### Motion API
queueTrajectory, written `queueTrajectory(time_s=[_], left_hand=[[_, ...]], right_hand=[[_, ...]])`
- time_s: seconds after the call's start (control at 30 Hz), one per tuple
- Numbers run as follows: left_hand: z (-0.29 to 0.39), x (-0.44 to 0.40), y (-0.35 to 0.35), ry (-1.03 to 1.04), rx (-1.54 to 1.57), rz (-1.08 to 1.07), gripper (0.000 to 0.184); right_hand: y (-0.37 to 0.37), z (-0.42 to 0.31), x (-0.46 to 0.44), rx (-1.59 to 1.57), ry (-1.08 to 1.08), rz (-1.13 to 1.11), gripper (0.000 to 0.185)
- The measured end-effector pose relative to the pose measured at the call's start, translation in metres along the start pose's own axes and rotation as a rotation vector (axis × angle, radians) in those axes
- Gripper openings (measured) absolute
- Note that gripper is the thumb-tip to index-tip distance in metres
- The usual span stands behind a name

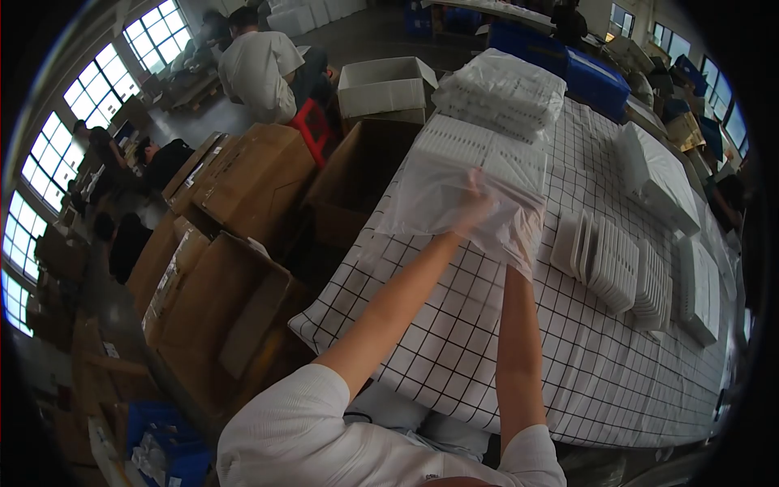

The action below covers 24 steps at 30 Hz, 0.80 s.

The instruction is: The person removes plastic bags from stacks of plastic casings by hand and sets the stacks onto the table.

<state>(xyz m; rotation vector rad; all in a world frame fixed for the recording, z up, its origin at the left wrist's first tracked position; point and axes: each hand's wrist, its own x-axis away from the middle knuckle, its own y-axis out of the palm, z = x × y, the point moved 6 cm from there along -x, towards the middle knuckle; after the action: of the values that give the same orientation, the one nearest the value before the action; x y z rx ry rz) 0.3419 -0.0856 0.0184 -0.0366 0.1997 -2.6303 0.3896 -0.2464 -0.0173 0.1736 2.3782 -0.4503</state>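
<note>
Trainee: State the layout, using the checked table (438,325) as reference.

Technician: Start left. An open cardboard box (211,316) stands beside the table's left edge. On the table, near that edge, the clear bag (410,203) drapes its film over the near end of a tray block (466,140). The block rests on the table's left part, just on the near side of the film-covered packs (503,88).

Trainee: Condition of the hands?

Technician: The left hand (475,199) is under the film, at the block's near end; blur hides whether its fingers are closed. The right hand (523,250), farther right over the table, is also behind film; whether it pinches the bag cannot be told.

Trainee: Handling characteristics?

Technician: By judgement, the bag is light, limp, slippery and easily torn: hold it by the rim, at both sides. The block is probably heavier; its trays look thin, stiff and liable to slide apart or crack. Support opposite ends with flat palms and even pressure.

Trainee: Farther right?

Technician: Loose trays (610,264) stand in leaning rows on the table's right part. A wrapped pack (659,177) lies past them, toward the far right corner.
</note>
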Motion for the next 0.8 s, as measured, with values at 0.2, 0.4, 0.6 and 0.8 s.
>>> queueTrajectory(time_s=[0.2, 0.4, 0.6, 0.8], left_hand=[[-0.019, -0.007, -0.002, -0.004, 0.050, -0.040, 0.077], [-0.017, 0.006, -0.012, 0.119, 0.212, -0.036, 0.070], [0.003, 0.029, -0.021, 0.165, 0.226, -0.151, 0.073], [-0.005, 0.027, -0.026, 0.061, 0.127, -0.011, 0.080]], right_hand=[[-0.013, -0.057, -0.007, 0.495, -0.359, -0.248, 0.050], [-0.011, -0.044, 0.001, -0.244, 0.160, -0.035, 0.056], [-0.013, -0.047, 0.024, 0.255, -0.269, -0.059, 0.073], [-0.022, -0.083, 0.008, -0.528, 0.353, -0.048, 0.069]])
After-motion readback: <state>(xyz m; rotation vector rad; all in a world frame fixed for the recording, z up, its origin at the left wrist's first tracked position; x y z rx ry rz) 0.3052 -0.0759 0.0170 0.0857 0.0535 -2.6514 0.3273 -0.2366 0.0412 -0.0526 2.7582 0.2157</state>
